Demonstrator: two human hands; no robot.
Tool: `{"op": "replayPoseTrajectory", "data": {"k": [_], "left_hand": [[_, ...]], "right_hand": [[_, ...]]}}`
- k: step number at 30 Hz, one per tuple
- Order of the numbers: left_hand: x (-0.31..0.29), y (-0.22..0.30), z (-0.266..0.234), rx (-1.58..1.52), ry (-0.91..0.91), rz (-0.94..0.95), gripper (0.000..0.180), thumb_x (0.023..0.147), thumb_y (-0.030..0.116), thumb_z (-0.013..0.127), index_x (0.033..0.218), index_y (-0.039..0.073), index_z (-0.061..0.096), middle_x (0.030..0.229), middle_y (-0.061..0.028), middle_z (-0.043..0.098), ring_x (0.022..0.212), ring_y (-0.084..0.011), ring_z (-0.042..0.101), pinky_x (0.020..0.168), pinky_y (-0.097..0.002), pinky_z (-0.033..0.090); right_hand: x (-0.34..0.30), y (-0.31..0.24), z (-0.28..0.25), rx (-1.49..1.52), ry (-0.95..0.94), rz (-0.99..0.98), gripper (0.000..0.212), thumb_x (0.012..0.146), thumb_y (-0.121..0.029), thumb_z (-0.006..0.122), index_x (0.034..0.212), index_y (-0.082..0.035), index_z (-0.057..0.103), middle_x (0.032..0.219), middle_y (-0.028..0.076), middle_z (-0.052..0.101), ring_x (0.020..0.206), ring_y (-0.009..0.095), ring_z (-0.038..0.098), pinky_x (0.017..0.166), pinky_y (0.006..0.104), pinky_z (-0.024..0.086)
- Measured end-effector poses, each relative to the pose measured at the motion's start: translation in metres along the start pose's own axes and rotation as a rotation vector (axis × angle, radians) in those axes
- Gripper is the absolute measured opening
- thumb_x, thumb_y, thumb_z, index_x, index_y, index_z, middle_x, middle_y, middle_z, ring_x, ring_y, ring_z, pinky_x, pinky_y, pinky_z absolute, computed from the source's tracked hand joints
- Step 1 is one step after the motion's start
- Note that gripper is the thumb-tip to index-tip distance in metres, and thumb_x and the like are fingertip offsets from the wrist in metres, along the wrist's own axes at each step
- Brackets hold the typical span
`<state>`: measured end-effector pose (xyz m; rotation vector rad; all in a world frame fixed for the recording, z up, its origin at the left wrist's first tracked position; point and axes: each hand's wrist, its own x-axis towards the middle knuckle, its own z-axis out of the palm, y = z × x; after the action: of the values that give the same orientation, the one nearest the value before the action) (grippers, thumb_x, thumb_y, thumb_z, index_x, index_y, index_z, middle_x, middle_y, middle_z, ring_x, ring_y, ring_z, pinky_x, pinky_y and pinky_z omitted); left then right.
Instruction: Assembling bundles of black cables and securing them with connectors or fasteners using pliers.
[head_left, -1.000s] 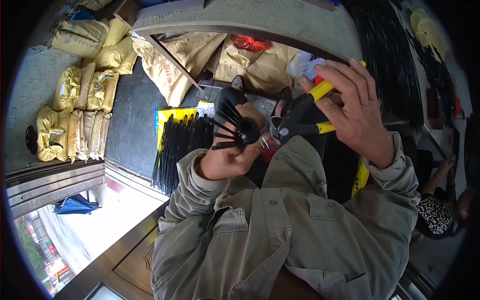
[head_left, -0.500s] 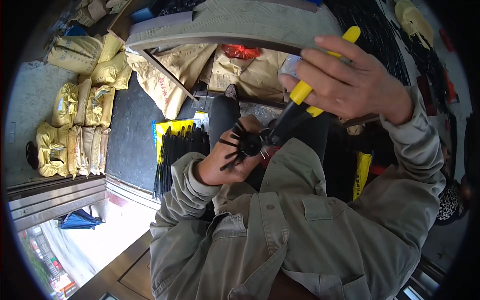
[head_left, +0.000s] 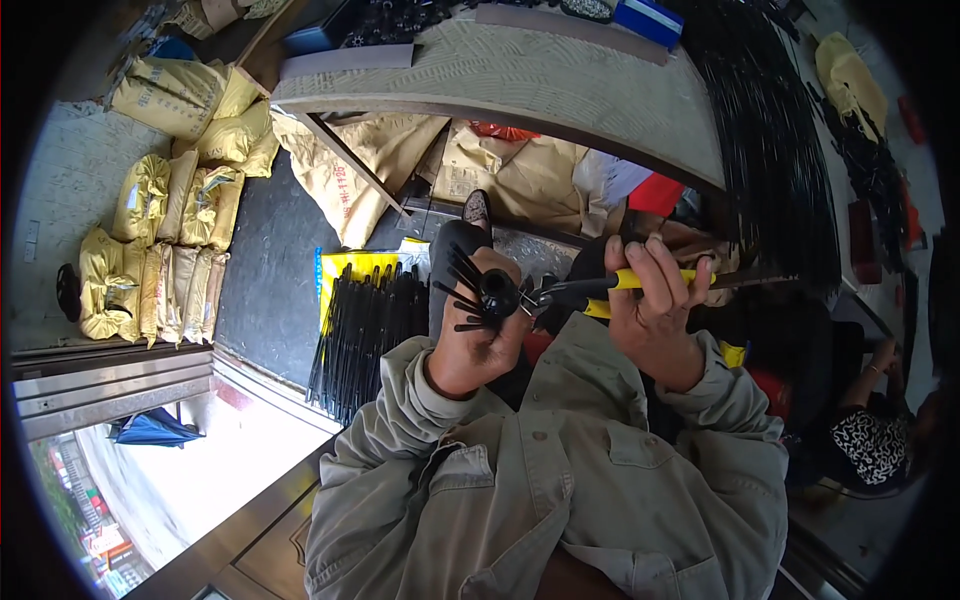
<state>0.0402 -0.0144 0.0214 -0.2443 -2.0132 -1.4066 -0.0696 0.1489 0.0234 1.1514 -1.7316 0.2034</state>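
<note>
My left hand (head_left: 475,350) is closed around a black umbrella frame (head_left: 497,292), seen end-on, with a round hub and several thin black ribs fanning out on its left side. In my right hand (head_left: 655,325) is a pair of pliers (head_left: 575,290) with black and yellow handles, lying nearly level. The metal jaws are at the right side of the hub, where thin bright wire shows. Whether the jaws grip the wire is too small to tell. My fingers wrap over the yellow upper handle; the lower handle shows just left of the palm.
A bundle of black rods (head_left: 370,330) stands to the left on yellow sheeting. A bench (head_left: 560,80) spans the far side, with long black rods (head_left: 765,140) hanging off its right end. Tan sacks (head_left: 165,220) are stacked at left. Another person's patterned sleeve (head_left: 868,445) shows at right.
My right hand has come down and nearer, and the pliers have swung from steeply tilted to almost level. My left hand keeps its grip on the umbrella frame. The whole view has shifted slightly.
</note>
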Motion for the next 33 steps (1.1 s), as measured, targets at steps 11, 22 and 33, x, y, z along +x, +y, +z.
{"op": "replayPoseTrajectory", "data": {"k": [11, 22, 33], "left_hand": [[0.001, -0.002, 0.021, -0.076, 0.029, -0.057, 0.023, 0.066, -0.012, 0.049, 0.085, 0.000, 0.048, 0.089, -0.0138, 0.051, 0.068, -0.0258, 0.051, 0.061, -0.0329, 0.042], [0.010, -0.003, 0.005, -0.328, -0.512, -0.181, 0.048, 0.064, 0.010, 0.076, 0.105, 0.000, 0.054, 0.098, -0.0128, 0.061, 0.083, -0.0213, 0.061, 0.070, -0.0274, 0.048], [0.006, -0.001, 0.014, -0.312, -0.432, -0.192, 0.053, 0.062, 0.018, 0.078, 0.106, -0.001, 0.055, 0.099, -0.0131, 0.061, 0.085, -0.0222, 0.062, 0.071, -0.0273, 0.048]], "right_hand": [[0.026, 0.066, -0.046, 0.629, -0.631, -0.124, 0.019, 0.078, -0.008, 0.060, 0.095, -0.002, 0.052, 0.105, 0.010, 0.049, 0.091, 0.025, 0.052, 0.074, 0.0403, 0.043], [0.013, 0.097, -0.029, 2.085, -1.979, 0.742, 0.043, 0.077, -0.006, 0.061, 0.113, -0.001, 0.037, 0.091, 0.017, 0.054, 0.071, 0.026, 0.060, 0.064, 0.0347, 0.048], [0.001, 0.090, -0.050, 1.469, -1.487, 0.340, 0.060, 0.071, -0.004, 0.067, 0.121, -0.002, 0.033, 0.086, 0.015, 0.057, 0.061, 0.025, 0.060, 0.057, 0.0307, 0.048]]}}
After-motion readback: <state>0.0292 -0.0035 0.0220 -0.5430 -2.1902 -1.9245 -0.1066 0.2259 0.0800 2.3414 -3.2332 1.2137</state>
